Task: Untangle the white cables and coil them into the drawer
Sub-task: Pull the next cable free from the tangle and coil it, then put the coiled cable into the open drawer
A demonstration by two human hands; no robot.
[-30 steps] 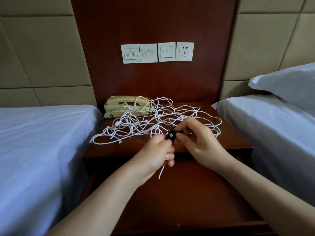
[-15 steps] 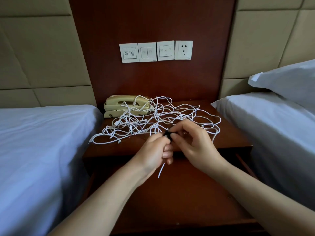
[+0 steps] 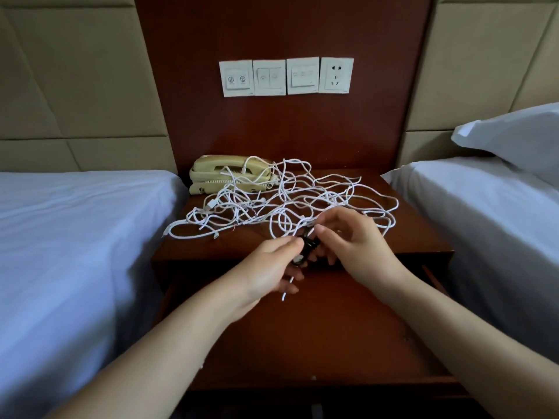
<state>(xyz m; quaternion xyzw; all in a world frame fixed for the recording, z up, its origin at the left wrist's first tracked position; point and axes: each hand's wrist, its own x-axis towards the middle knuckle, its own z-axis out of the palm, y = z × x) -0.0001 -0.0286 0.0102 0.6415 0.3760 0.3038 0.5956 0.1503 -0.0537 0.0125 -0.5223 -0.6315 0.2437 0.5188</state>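
Observation:
A loose tangle of white cables (image 3: 281, 204) sprawls across the top of the dark wooden nightstand (image 3: 423, 237), part of it draped over a telephone. The drawer (image 3: 317, 337) below stands pulled out toward me, its bottom bare. Above the drawer's back edge, my left hand (image 3: 269, 270) holds a small bundle of white cable with a small black tie (image 3: 308, 246) around it; a short cable end hangs below the fingers. My right hand (image 3: 351, 237) pinches the black tie from the right, fingers curled over it.
A beige telephone (image 3: 223, 173) sits at the back left of the nightstand. Beds with white sheets flank it, left (image 3: 75, 237) and right (image 3: 484, 213), with a pillow (image 3: 514, 134) at right. Wall switches and a socket (image 3: 335, 75) hang above.
Both hands have stayed together over the drawer's back edge, working the black tie. The right hand's fingers have shifted on it and more of the tie shows between the hands.

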